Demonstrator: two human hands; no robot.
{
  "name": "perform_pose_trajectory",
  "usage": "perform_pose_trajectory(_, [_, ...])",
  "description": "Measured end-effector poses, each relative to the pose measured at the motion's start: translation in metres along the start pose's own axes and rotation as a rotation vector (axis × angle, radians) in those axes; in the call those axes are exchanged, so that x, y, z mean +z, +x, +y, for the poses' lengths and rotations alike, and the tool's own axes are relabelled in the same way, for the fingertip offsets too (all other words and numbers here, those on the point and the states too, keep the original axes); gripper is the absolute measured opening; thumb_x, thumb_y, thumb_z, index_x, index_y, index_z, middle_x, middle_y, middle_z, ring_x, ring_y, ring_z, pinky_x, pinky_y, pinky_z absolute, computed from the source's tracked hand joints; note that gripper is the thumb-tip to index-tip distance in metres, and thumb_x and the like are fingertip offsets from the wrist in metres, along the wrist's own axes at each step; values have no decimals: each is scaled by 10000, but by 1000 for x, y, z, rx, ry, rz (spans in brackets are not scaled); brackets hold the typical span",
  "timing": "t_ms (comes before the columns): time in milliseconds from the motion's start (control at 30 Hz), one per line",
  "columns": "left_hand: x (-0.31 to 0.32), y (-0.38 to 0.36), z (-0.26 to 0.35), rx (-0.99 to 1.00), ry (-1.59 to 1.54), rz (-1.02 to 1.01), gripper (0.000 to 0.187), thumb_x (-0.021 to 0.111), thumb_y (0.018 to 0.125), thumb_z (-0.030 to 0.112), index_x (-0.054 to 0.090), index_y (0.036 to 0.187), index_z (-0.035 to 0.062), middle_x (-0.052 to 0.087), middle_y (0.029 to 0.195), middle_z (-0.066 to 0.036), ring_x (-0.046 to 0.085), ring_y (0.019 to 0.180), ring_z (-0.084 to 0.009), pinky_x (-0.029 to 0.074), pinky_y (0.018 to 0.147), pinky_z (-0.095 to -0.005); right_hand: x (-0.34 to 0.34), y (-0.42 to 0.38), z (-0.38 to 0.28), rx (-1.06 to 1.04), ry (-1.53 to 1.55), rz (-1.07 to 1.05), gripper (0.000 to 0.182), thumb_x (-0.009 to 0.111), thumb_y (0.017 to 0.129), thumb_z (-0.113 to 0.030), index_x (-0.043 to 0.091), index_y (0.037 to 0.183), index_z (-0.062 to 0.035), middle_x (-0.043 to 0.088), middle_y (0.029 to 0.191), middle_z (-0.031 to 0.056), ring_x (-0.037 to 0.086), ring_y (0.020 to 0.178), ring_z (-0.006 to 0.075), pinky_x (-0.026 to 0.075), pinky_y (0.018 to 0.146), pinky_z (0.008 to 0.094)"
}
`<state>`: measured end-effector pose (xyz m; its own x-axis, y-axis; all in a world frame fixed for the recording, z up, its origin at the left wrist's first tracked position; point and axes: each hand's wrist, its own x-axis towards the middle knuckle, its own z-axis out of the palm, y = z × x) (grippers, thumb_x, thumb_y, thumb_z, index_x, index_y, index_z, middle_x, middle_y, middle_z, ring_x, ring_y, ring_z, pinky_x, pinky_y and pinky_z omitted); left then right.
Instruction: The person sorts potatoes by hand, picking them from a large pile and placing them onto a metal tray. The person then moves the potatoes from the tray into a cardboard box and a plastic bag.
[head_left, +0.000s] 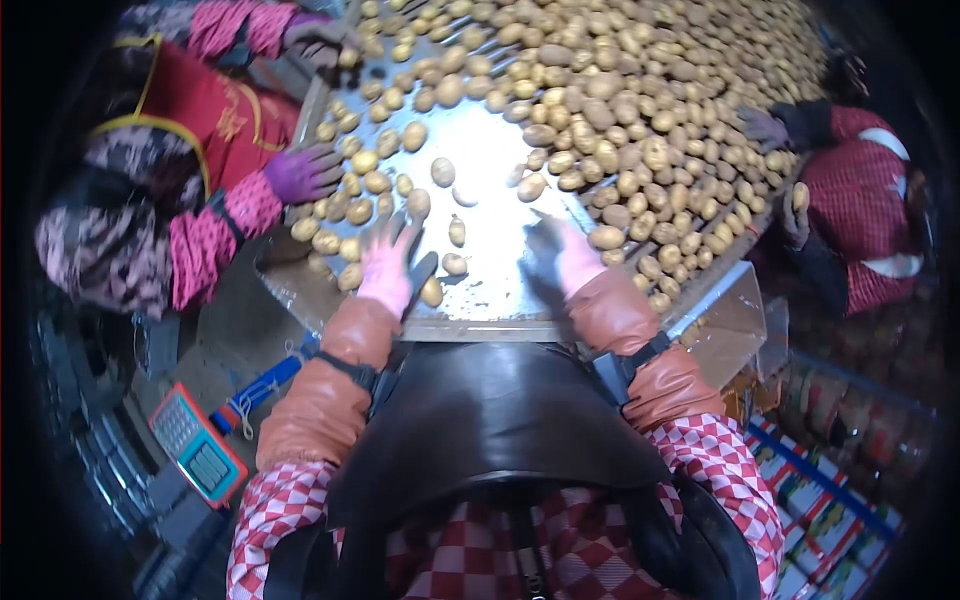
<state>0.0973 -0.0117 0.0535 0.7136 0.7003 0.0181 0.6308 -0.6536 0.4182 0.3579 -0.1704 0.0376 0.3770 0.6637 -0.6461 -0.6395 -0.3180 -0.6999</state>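
Observation:
My left hand point(393, 258), in a pink and grey glove, is spread on the metal table point(490, 300) with its fingers apart. Its fingertips are near a potato point(418, 204), and another potato point(431, 292) lies beside the thumb. Further right, my right hand point(560, 252), in a similar glove, is over the shiny metal; its fingers are smeared by motion. A few potatoes lie between my hands, among them a dark-spotted one point(457, 231) and a smaller one point(454, 265).
A large heap of potatoes point(640, 90) covers the back and right. One co-worker's purple glove point(303, 173) rests at the left edge; another co-worker's glove point(765, 130) touches the heap at right. A scale display point(198, 445) stands lower left, a clear bin point(725, 325) lower right.

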Motion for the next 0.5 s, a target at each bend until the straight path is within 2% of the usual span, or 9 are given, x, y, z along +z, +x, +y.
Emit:
perform_pose_trajectory(33, [1, -10, -6, 61, 33, -14, 619, 783, 773, 305, 569, 1333, 152, 492, 1407, -153, 362, 1376, -406, 292, 1120, -574, -27, 1, -22, -365, -276, 137, 282, 626, 934, -324, 647, 1158, -154, 651, 1043, 77, 622, 817, 202, 491, 693, 364])
perform_pose_trajectory(100, [4, -28, -15, 138, 46, 2, 636, 791, 758, 316, 569, 1329, 142, 484, 1412, -147, 361, 1372, -421, 276, 1126, -583, -75, -8, -89, -458, -562, 483, 328, 616, 937, -355, 626, 1189, -144, 669, 967, 84, 623, 723, 181, 470, 592, 267])
perform_pose_trajectory(133, [0, -33, -15, 92, 31, -54, 644, 775, 768, 324, 554, 1343, 139, 456, 1436, -153, 339, 1383, -428, 272, 1130, -579, -141, 21, -101, -783, -1038, 674, 496, 689, 892, -395, 566, 1270, -97, 678, 1017, 129, 664, 761, 236, 520, 605, 386])
perform_pose_trajectory(167, [-4, -34, -15, 90, 62, -98, 660, 760, 780, 328, 531, 1369, 140, 432, 1457, -156, 322, 1394, -427, 271, 1132, -576, -141, -1, -118, -847, -1512, 1057, 668, 730, 843, -470, 516, 1320, -55, 680, 1061, 198, 688, 871, 353, 548, 729, 500])
perform_pose_trajectory(200, [-7, -34, -13, 88, 94, -143, 675, 745, 792, 332, 509, 1396, 141, 408, 1478, -159, 305, 1404, -425, 270, 1134, -572, -194, 29, -118, -377, -1061, 743, 801, 742, 773, -579, 521, 1323, -40, 625, 1203, 264, 620, 1108, 435, 490, 961, 518])
perform_pose_trajectory(267, [-8, -32, -4, 101, 131, -173, 693, 728, 805, 336, 481, 1421, 137, 388, 1494, -163, 287, 1415, -426, 263, 1139, -569, -89, -10, -118, -153, -1290, 865, 843, 773, 722, -582, 530, 1314, -34, 571, 1280, 288, 542, 1226, 435, 448, 1035, 468])
perform_pose_trajectory(400, [0, -26, 2, 78, 87, -221, 727, 698, 830, 343, 428, 1468, 120, 354, 1524, -180, 253, 1438, -428, 233, 1160, -562, -34, -28, -72, -214, -1337, 540, 868, 768, 722, -559, 502, 1395, -79, 547, 1347, 260, 528, 1275, 376, 437, 1052, 436])
perform_pose_trajectory(467, [2, -24, 1, 62, 77, -249, 726, 693, 835, 342, 424, 1469, 111, 339, 1534, -190, 240, 1447, -424, 216, 1172, -560, -38, -39, -76, -193, -1272, 219, 762, 769, 791, -463, 522, 1405, -86, 576, 1348, 216, 552, 1266, 316, 441, 1050, 389])
perform_pose_trajectory(500, [6, -26, -1, 88, 91, -205, 729, 704, 821, 363, 440, 1454, 117, 357, 1517, -179, 268, 1431, -412, 229, 1155, -570, -36, -44, -94, -120, -1049, 60, 598, 741, 869, -344, 568, 1366, -59, 624, 1309, 174, 574, 1242, 259, 442, 1037, 331])
